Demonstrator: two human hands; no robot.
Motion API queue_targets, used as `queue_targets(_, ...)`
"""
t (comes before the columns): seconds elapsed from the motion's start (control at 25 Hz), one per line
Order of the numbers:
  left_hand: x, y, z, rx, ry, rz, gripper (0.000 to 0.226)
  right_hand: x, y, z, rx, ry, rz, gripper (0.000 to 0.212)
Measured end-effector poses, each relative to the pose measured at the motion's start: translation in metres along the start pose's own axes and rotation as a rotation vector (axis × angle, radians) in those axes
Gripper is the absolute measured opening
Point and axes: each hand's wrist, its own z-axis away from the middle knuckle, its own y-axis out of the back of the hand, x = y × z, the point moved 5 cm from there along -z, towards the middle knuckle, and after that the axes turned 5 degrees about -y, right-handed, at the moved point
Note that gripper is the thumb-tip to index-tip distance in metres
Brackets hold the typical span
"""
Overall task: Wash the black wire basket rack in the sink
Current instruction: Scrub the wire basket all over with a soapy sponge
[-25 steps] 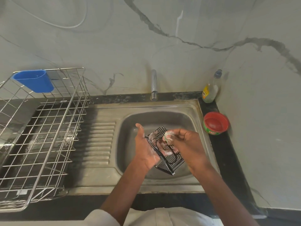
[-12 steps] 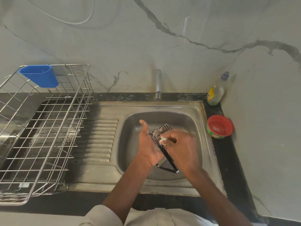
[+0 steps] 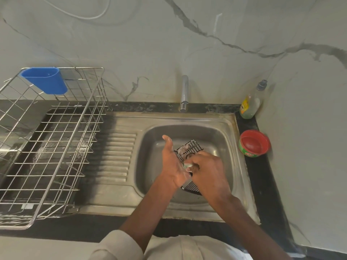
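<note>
Both hands are working over the sink [image 3: 232, 147] in the head view. Left hand [image 3: 173, 162] is bracing the black wire basket rack [image 3: 189, 150] with straight fingers, holding it tilted above the basin. Right hand [image 3: 206, 171] is pinching a soapy scrubbing pad [image 3: 186, 166] against the wires. Suds are showing, so scrubbing seems underway; rinsing looks undone, the tap [image 3: 184, 92] running dry.

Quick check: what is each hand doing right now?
Left hand: fingers straight, steadying the black wire rack.
Right hand: curled around a scrub pad, against the rack.
</note>
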Motion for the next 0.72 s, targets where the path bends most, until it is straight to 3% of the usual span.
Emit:
queue_targets(0.12,-0.001,0.002,-0.003,-0.007,0.014,-0.022,0.097,-0.008,0.004,-0.003,-0.077,0.045,0.166,0.016)
queue_targets(0.28,-0.002,0.005,-0.003,0.014,0.007,-0.026,0.109,-0.018,0.010,-0.002,-0.091,0.141,0.263,0.008)
queue_targets(0.44,-0.004,0.003,-0.007,-0.055,0.026,-0.010,0.115,-0.013,0.004,-0.018,0.106,0.084,0.039,0.025)
queue_targets(0.56,-0.001,0.010,-0.016,-0.071,0.026,0.068,0.127,-0.002,0.001,0.000,0.148,0.190,0.106,0.026)
queue_targets(0.72,0.004,0.014,-0.024,-0.110,-0.011,0.216,0.114,0.008,0.000,0.018,0.252,0.138,0.110,0.036)
